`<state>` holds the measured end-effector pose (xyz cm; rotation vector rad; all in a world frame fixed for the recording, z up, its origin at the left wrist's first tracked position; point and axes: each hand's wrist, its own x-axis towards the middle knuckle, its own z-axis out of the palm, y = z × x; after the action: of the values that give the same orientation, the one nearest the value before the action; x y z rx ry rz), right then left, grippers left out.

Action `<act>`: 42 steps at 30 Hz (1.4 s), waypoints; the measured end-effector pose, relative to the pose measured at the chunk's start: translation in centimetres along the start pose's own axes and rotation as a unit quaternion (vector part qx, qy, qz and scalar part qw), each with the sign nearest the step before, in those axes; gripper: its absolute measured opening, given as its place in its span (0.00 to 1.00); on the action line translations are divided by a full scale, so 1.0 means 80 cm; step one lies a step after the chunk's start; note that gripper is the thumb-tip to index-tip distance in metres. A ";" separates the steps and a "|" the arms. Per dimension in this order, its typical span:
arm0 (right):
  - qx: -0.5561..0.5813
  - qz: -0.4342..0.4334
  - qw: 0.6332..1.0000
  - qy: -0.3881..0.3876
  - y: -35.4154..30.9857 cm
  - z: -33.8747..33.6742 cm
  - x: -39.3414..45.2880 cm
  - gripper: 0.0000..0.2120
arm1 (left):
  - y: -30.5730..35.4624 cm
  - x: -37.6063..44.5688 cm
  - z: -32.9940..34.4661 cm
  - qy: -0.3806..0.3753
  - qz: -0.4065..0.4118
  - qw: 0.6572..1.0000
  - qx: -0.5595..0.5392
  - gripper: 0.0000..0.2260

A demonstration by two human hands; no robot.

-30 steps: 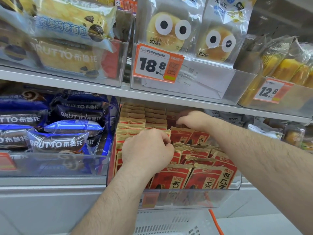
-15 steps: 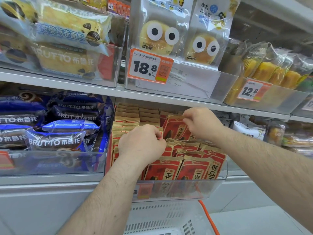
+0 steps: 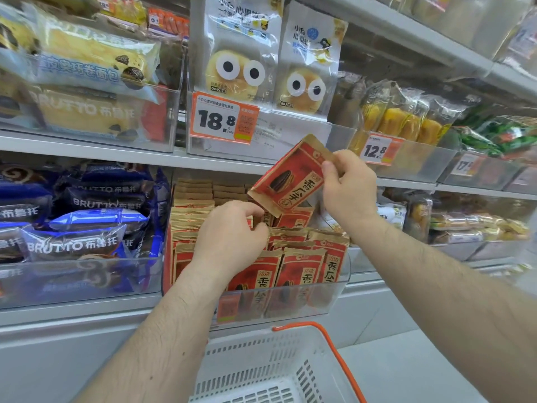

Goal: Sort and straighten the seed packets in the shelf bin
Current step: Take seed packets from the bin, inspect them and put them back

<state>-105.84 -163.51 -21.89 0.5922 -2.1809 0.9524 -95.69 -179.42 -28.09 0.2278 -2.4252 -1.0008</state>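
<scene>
A clear plastic shelf bin (image 3: 340,289) on the lower shelf holds several red-and-tan seed packets (image 3: 302,274), some upright in rows, some leaning. My right hand (image 3: 348,187) pinches one seed packet (image 3: 290,181) by its top edge and holds it tilted above the bin, in front of the shelf edge. My left hand (image 3: 229,242) reaches into the middle of the bin with its fingers curled round the tops of the packets there. The packets under that hand are hidden.
A bin of blue Brutto bread packs (image 3: 78,242) stands to the left. Above are bins of bread with orange price tags (image 3: 223,119). More bagged goods (image 3: 470,225) lie to the right. A white basket with an orange handle (image 3: 273,370) sits below the shelf.
My right hand has lifted one packet up out of the back of the bin and tilted it. My left hand has stayed on the packets in the middle.
</scene>
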 end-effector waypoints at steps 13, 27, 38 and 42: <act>0.377 0.206 0.903 0.007 -0.030 -0.056 -0.076 0.12 | 0.056 -0.048 -0.037 0.139 0.114 0.961 -0.208 0.09; 0.360 0.208 0.903 -0.112 0.002 -0.040 -0.172 0.06 | 0.055 -0.074 0.026 -0.121 -0.179 0.846 -0.487 0.05; 0.359 0.316 0.870 -0.114 0.016 -0.029 -0.205 0.17 | 0.022 -0.095 0.059 -0.149 -0.271 0.812 -0.494 0.06; 0.352 0.345 0.863 -0.110 0.022 -0.031 -0.208 0.17 | 0.017 -0.099 0.065 -0.153 -0.272 0.813 -0.492 0.05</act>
<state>-94.84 -158.28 -33.60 0.2089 -2.2392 2.2133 -91.46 -172.59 -33.34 0.4073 -1.7460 -2.5572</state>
